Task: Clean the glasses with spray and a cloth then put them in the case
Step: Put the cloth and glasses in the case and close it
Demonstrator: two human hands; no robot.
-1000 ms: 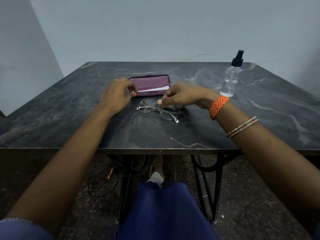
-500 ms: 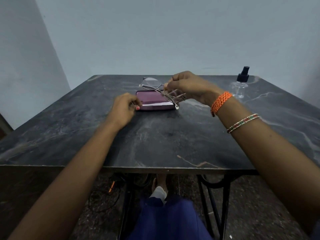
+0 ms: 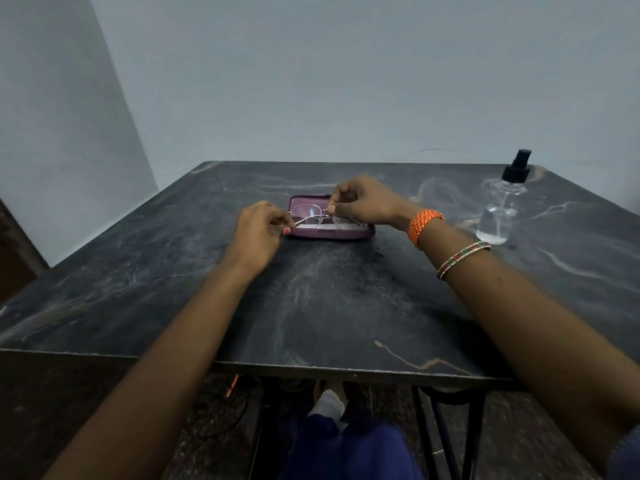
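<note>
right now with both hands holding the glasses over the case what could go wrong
1. The glasses are thin-framed; the left hand pinches one temple and the right hand grips the other side, so pulling apart could bend the frame.
2. Fingers near the lenses may smudge them.
3. The right forearm is close to the spray bottle and might tip it, while the case lies loose on the table and could slide.

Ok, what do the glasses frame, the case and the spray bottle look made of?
Glasses: thin silvery wire, probably metal, lenses clear.
Case: smooth matte purple shell, likely plastic or faux leather.
Spray bottle: see-through body, plastic or glass, with black, probably plastic, pump.
</note>
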